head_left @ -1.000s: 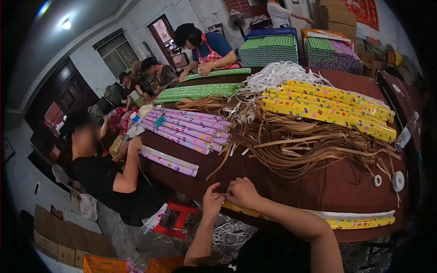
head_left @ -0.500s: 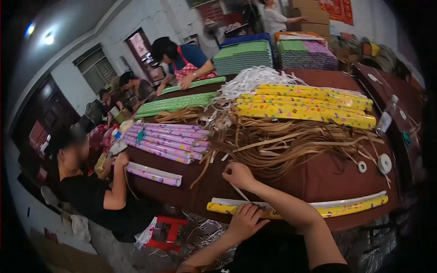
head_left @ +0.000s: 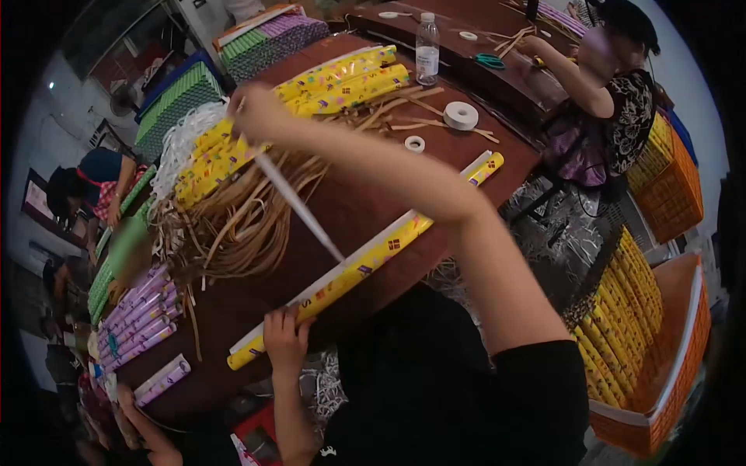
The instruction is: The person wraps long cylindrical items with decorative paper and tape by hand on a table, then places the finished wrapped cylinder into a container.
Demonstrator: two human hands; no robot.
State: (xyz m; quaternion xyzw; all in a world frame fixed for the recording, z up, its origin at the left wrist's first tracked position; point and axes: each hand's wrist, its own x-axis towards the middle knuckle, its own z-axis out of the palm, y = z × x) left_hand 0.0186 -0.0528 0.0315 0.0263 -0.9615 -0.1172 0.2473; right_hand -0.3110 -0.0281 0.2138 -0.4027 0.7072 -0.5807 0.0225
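Observation:
A long yellow patterned paper roll (head_left: 392, 246) with a white edge lies slantwise along the table's near edge. My left hand (head_left: 286, 335) grips it near its left end, fingers over the top. Raised high over the table, my right hand (head_left: 263, 116) is closed on one end of a white strip (head_left: 299, 206). That strip stretches taut down to the roll's white edge. My right fingers are blurred. Behind the strip lies a heap of brown strips (head_left: 249, 221), and yellow rolls (head_left: 350, 85) are piled beyond it.
White tape rolls (head_left: 461, 116) and a plastic bottle (head_left: 427, 50) stand at the far right of the brown table (head_left: 497, 198). Purple rolls (head_left: 140, 322) lie left. An orange basket (head_left: 684, 349) of yellow rolls stands at right. A co-worker (head_left: 629, 101) sits across there; others work at left.
My right hand has risen up and away from the roll, drawing the white strip out longer. My left hand stays on the roll. The view has turned to the right.

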